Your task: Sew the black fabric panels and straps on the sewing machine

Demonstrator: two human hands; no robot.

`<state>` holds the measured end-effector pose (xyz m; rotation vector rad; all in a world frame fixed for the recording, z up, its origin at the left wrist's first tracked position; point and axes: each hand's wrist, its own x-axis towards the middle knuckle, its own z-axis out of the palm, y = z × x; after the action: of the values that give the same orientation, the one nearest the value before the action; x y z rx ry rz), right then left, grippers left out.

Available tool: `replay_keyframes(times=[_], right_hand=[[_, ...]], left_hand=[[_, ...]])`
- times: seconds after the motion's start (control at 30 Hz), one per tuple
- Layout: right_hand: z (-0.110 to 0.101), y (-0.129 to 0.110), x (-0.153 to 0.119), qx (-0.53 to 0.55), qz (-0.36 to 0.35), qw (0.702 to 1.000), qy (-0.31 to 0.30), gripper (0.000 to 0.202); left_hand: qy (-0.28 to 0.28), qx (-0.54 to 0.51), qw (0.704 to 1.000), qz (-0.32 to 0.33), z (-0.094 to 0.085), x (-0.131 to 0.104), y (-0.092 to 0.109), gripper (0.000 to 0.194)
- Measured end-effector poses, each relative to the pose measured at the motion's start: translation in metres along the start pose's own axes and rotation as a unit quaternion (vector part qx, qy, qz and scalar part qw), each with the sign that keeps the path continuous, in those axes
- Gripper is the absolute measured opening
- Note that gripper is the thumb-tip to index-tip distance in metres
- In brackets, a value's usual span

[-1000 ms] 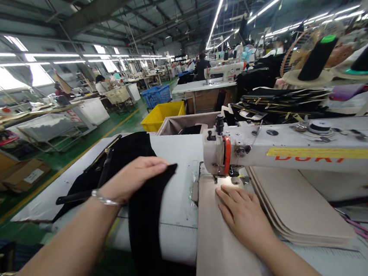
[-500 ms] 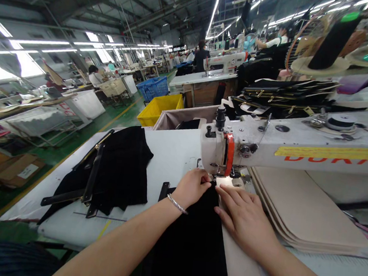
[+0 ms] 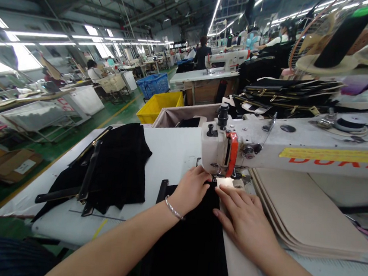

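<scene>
Two bare hands at the needle end of a white sewing machine (image 3: 269,133). Black cloth (image 3: 193,247) lies over a beige panel (image 3: 244,272), its long axis running from the presser foot (image 3: 214,179) back toward the wearer; its right edge leaves a beige strip showing. Left hand (image 3: 189,192) on the cloth's far end, fingertips nearest the foot, thumb and fingers drawn together; probably a pinch, but the tips are too small to be sure. Right hand (image 3: 247,222) palm down, fingers extended and slightly spread, over the beige beside the cloth's edge. Cloth matt, soft, light-swallowing; beige smooth, flat, stiffer-looking. Right of the hands, a stack (image 3: 309,215) of beige sheets, corners rounded. Left, a dark heap (image 3: 119,166) of cloth, rumpled, jagged-edged, with narrow glossy strips (image 3: 90,168) and glints of brassy metal.
</scene>
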<state>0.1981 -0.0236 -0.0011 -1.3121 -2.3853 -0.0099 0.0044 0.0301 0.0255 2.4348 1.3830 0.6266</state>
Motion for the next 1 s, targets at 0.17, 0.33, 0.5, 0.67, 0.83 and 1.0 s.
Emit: replay_keyframes(times=[0.17,0.33,0.5,0.67,0.83,1.0], right_hand=[[-0.001,0.000,0.001,0.006,-0.002,1.000,0.001,0.046],[0.000,-0.001,0.000,0.001,0.004,1.000,0.004,0.044],[-0.002,-0.003,0.000,0.008,0.002,1.000,-0.005,0.043],[-0.017,-0.023,-0.032,0.022,-0.004,0.999,-0.025,0.041],[-0.038,-0.054,-0.108,0.011,-0.091,0.996,-0.020,0.047],[-0.039,-0.065,-0.147,-0.018,-0.130,0.991,-0.014,0.054]], left_hand=[[-0.048,0.042,0.994,0.089,-0.004,-0.022,0.003,0.025],[-0.046,0.045,0.994,0.086,0.001,-0.023,-0.005,0.030],[-0.056,0.042,0.994,0.085,0.002,-0.022,-0.009,0.030],[-0.127,0.024,0.987,0.094,-0.020,-0.057,0.014,0.038],[-0.226,-0.009,0.958,0.177,-0.042,-0.130,0.059,0.064],[-0.184,0.053,0.958,0.213,-0.030,-0.159,0.072,0.036]])
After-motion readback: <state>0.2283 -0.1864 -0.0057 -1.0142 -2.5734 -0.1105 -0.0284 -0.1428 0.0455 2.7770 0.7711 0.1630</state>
